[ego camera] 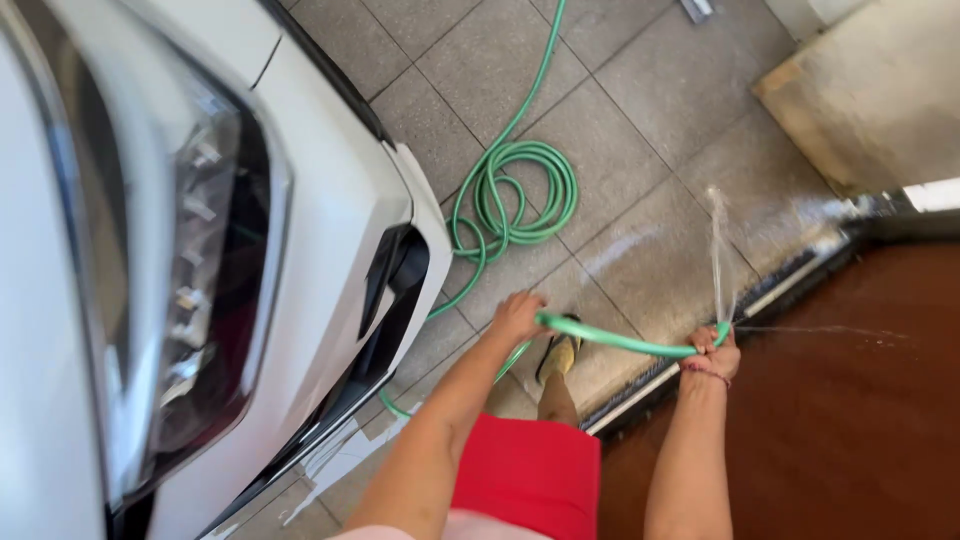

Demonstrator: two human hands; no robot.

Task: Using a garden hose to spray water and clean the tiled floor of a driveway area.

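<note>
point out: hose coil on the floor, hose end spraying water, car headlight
hose coil point(527, 190), head view, on the green loops lying on the tiled floor.
hose end point(720, 332), head view, on the tip gripped in the right hand point(716, 352), where water sprays out.
car headlight point(205, 290), head view, on the dark lens.

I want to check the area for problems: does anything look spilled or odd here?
Yes. Water sprays from the green rubber hose end at the right hand, wetting the grey tiled floor.

car point(200, 250) left, hose point(525, 190) right
</note>
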